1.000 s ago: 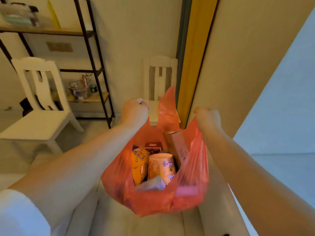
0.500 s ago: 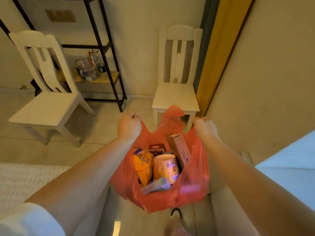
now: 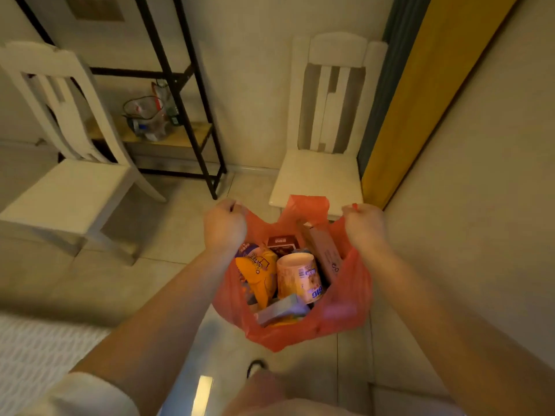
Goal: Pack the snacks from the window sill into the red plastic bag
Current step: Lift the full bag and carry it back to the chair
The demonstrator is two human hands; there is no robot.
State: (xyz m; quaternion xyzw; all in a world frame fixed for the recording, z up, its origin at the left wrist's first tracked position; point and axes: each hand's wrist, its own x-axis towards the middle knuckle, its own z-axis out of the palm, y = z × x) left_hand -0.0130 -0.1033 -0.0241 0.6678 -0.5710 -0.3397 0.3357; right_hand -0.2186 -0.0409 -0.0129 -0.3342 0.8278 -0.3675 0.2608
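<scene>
Left hand [image 3: 224, 225] fisted round left handle of red bag [image 3: 336, 313], knuckles up. Right hand [image 3: 364, 225] fisted round right handle, same way. Hands level w/ each other, apart, bag mouth stretched open betw. them. Bag hanging below hands, clear of floor [image 3: 168, 244].

Inside bag, directly under and betw. hands: yellow snack pack [image 3: 259, 273] nearest left hand, upright-ish; round tub [image 3: 298, 279] just right of it, leaning, blue lettering on side; dark brown box [image 3: 282, 243] behind both, toward far side; long pinkish carton [image 3: 322, 250] tilted along right wall of bag, under right hand; pale flat box [image 3: 279, 309] lying across near side, touching tub base. Purple-topped packet [image 3: 248, 249] peeking behind yellow pack; rest hidden.

Beyond hands: white chair [image 3: 318, 175] against wall, seat just past bag's far flap. Second white chair [image 3: 60, 190] well left of left hand. Black metal shelf [image 3: 180, 94] betw. chairs, clear container w/ odds and ends [image 3: 147, 121] on lower board; contents too blurry to tell. Yellow curtain [image 3: 426, 94] beyond right hand, dark strip beside it. Plain wall [image 3: 480, 220] right of right hand. White textured bedding [image 3: 36, 352] near left forearm. Foot [image 3: 261, 382] below bag, blurred.
</scene>
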